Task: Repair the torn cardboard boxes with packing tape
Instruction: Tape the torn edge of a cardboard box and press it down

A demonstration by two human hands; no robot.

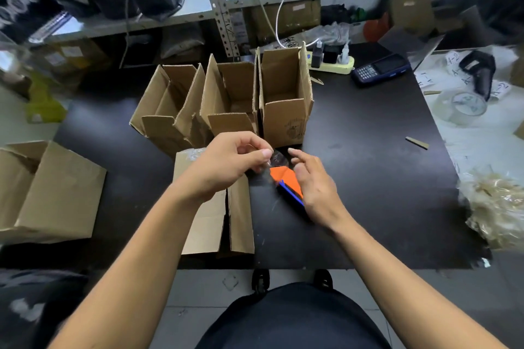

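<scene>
left hand [226,161] pinches clear tape [279,160]; right hand [314,187] holds orange dispenser [285,178], nose pointing away.

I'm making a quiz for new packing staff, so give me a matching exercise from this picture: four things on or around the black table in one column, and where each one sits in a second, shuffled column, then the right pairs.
Things
1. tape dispenser
2. handheld scanner terminal
3. flattened box
4. power strip

Places
A. far edge of the black table, right behind the rightmost of three open upright boxes
B. lying under the left hand
C. far right part of the table, dark blue with a keypad
D. against the right hand, orange and blue

Pairs: 1-D, 2-C, 3-B, 4-A
</scene>
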